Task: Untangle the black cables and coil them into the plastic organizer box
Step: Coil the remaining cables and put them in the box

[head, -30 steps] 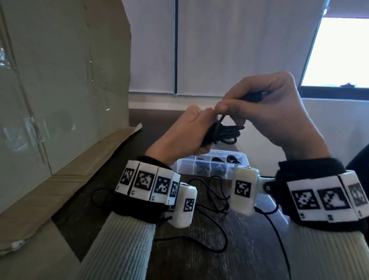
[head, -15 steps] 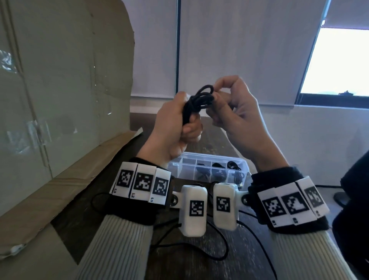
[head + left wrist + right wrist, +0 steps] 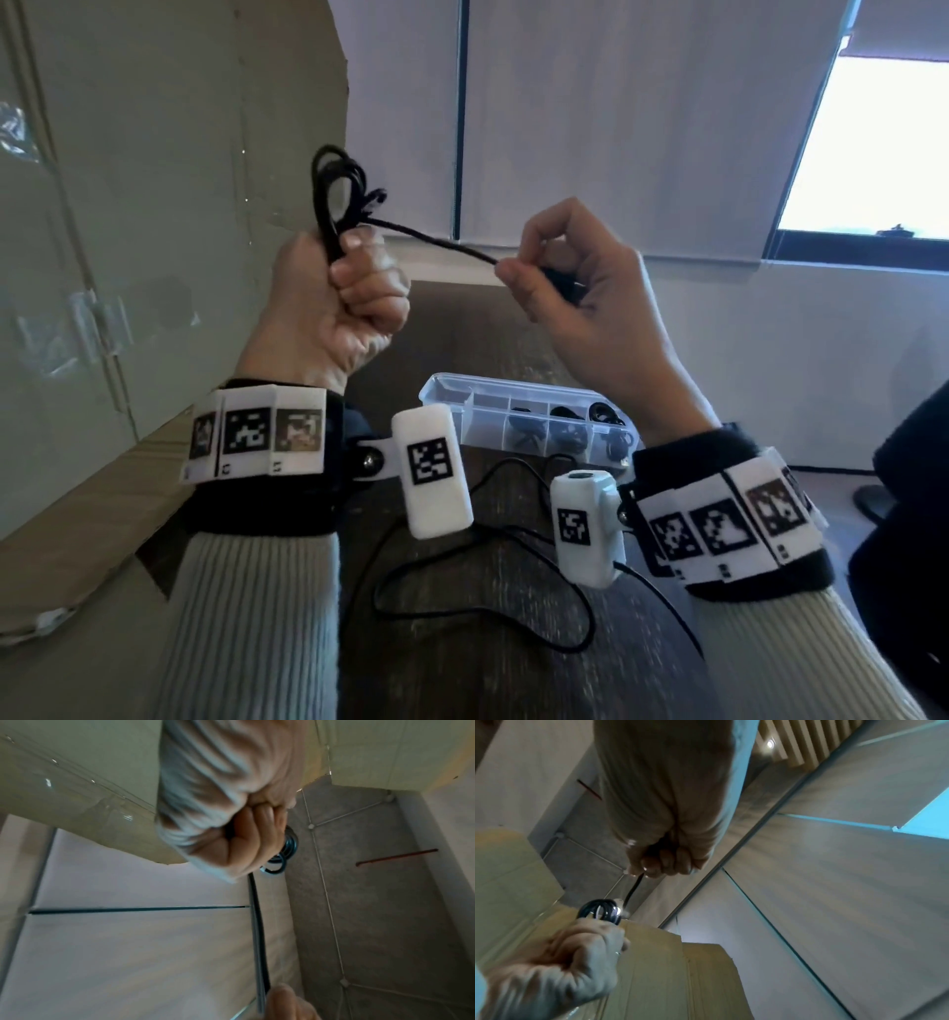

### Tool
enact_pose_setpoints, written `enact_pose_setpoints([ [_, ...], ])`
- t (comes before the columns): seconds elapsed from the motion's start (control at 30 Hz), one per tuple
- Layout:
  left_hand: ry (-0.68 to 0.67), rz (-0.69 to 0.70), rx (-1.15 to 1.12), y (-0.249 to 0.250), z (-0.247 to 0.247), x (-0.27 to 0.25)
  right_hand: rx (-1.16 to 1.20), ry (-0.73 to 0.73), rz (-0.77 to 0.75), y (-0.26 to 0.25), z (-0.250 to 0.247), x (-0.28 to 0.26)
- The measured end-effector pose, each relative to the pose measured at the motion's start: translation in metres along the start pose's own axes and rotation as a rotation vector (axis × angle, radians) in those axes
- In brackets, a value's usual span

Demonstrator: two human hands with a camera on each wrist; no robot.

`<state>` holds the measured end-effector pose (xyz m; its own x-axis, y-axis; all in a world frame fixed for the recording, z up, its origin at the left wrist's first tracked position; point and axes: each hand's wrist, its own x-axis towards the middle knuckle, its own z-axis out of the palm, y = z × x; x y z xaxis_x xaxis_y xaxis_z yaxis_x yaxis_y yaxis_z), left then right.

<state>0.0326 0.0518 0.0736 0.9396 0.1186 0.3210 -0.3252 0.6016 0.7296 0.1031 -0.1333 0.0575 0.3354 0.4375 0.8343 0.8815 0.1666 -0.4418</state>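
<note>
My left hand (image 3: 349, 293) is raised in a fist and grips a coiled black cable (image 3: 336, 190), whose loops stick up above the knuckles. One strand (image 3: 436, 244) runs taut from the coil to my right hand (image 3: 560, 288), which pinches the cable's end with its plug tucked in the palm. The left wrist view shows the fist (image 3: 231, 833) with loops (image 3: 280, 860) beside it, and the right wrist view shows the coil (image 3: 600, 910) from below. The clear plastic organizer box (image 3: 447, 398) sits open on the table below, with black coils in several compartments.
A loose black cable (image 3: 482, 611) winds over the dark wooden table (image 3: 462, 678) between my wrists. A big cardboard sheet (image 3: 154, 205) leans along the left side. A white wall and a bright window (image 3: 873, 154) lie behind.
My hands have pulled apart: the left one rose to the left with the coil, and the right one drew a strand out to the right.
</note>
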Motion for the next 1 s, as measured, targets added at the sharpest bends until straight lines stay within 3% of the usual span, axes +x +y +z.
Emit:
enact_pose_setpoints([
  [0.13, 0.127, -0.067, 0.052, -0.006, -0.004, 0.004, 0.069, -0.006, 0.024, -0.004, -0.008, 0.005],
  [0.27, 0.380, -0.023, 0.193, -0.019, -0.003, 0.013, 0.043, -0.120, 0.011, -0.017, -0.015, 0.005],
  [0.33, 0.516, 0.093, 0.546, -0.029, 0.004, 0.017, 0.039, -0.188, -0.014, -0.024, -0.015, 0.004],
  [0.4, 0.562, 0.234, 1.063, -0.040, 0.010, 0.017, 0.028, -0.247, -0.040, -0.030, -0.016, 0.003],
  [0.47, 0.436, 0.375, 1.515, -0.050, 0.020, 0.017, -0.009, -0.277, -0.053, -0.033, -0.021, 0.003],
  [0.5, 0.349, 0.370, 1.578, -0.053, 0.028, 0.013, -0.023, -0.284, -0.052, -0.032, -0.024, 0.003],
  [0.63, 0.017, 0.316, 1.502, -0.063, 0.046, 0.005, 0.044, -0.286, -0.037, -0.026, -0.038, 0.001],
  [0.7, -0.078, 0.265, 1.380, -0.064, 0.052, 0.003, 0.126, -0.250, -0.041, -0.021, -0.043, 0.001],
  [0.8, 0.010, 0.178, 1.085, -0.069, 0.054, 0.003, 0.191, -0.156, -0.053, -0.006, -0.047, 0.001],
  [0.87, 0.081, 0.192, 0.924, -0.067, 0.048, 0.005, 0.215, -0.094, -0.038, 0.007, -0.043, 0.000],
  [0.97, -0.104, 0.222, 0.639, -0.063, 0.038, 0.009, 0.249, -0.002, -0.019, 0.022, -0.030, 0.001],
  [1.0, -0.103, 0.193, 0.543, -0.062, 0.037, 0.010, 0.226, 0.036, -0.027, 0.025, -0.026, 0.001],
])
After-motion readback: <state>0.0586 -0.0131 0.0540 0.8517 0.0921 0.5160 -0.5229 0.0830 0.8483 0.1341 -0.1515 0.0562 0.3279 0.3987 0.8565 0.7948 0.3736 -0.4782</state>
